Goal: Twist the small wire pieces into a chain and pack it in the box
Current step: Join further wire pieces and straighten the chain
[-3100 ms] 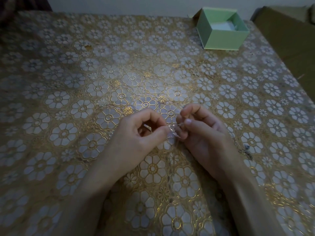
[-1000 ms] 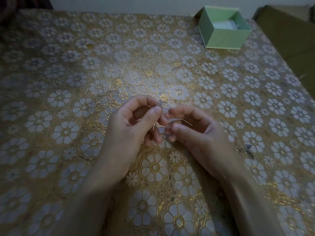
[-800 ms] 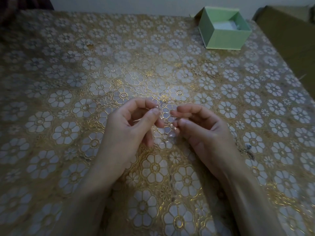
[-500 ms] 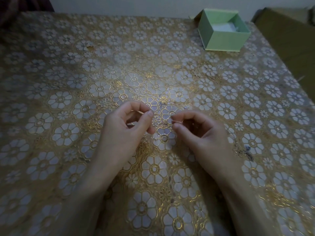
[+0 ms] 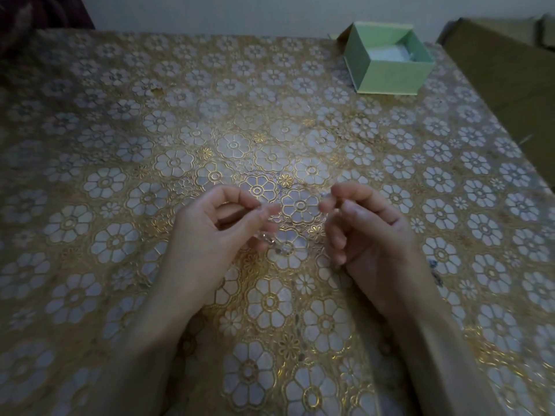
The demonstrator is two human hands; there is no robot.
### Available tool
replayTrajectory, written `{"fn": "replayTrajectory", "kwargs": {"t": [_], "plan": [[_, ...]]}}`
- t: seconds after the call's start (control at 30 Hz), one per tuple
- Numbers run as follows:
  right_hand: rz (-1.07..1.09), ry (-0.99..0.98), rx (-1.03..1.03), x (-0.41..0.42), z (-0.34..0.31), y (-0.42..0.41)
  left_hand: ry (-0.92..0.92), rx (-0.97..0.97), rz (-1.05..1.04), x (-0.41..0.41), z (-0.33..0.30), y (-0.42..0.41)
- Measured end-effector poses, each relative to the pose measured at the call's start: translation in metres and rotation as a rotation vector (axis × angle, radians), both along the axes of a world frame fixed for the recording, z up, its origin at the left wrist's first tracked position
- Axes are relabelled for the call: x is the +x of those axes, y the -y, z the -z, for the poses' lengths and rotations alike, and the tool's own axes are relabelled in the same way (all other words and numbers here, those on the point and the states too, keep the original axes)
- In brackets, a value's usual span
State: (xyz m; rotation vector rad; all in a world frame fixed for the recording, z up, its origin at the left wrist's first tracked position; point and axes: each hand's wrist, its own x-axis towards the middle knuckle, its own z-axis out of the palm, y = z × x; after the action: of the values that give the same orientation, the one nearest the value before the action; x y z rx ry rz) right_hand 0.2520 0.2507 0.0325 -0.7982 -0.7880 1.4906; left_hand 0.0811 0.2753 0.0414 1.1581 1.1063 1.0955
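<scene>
Both hands low over the table [image 5: 90,265], which has a gold floral-pattern cover, hands apart with a gap between them. Left hand [image 5: 210,235]: thumb and index fingertips pinched together, other fingers curled under; seems to pinch a thin wire piece [image 5: 255,207] but it is blurred, barely visible. Small clear beaded bit of the chain [image 5: 274,246] lies just below the left fingertips, near the table surface; cannot tell if it hangs from the hand or rests on the cover. Right hand [image 5: 369,235]: fingers curled, thumb close to index tip; cannot tell if anything is held, motion blur. Green box [image 5: 390,76] far right on the table, open top, pale lining inside, well apart from both hands. Small dark metal bits [image 5: 434,267] on the cover just right of the right wrist, too small to identify. Cardboard carton [image 5: 510,70] beyond the right table edge. Dim light, brightest patch at table centre.
</scene>
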Motion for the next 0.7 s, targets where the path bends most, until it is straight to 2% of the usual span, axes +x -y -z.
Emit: {"fn": "replayTrajectory", "kwargs": {"t": [0.33,0.43,0.6,0.7], "plan": [[-0.034,-0.071,0.001,0.004,-0.001,0.000,0.016,0.000,-0.008,-0.002,0.003,-0.001],[-0.031,-0.087,-0.010,0.004,-0.001,0.000,0.176,-0.035,-0.037,-0.006,0.002,-0.003],[-0.015,-0.144,-0.030,0.006,-0.002,-0.001,0.638,-0.140,-0.152,-0.014,-0.001,-0.012],[0.014,-0.205,-0.038,0.009,0.000,-0.001,0.723,-0.183,-0.259,-0.018,0.000,-0.014]]}}
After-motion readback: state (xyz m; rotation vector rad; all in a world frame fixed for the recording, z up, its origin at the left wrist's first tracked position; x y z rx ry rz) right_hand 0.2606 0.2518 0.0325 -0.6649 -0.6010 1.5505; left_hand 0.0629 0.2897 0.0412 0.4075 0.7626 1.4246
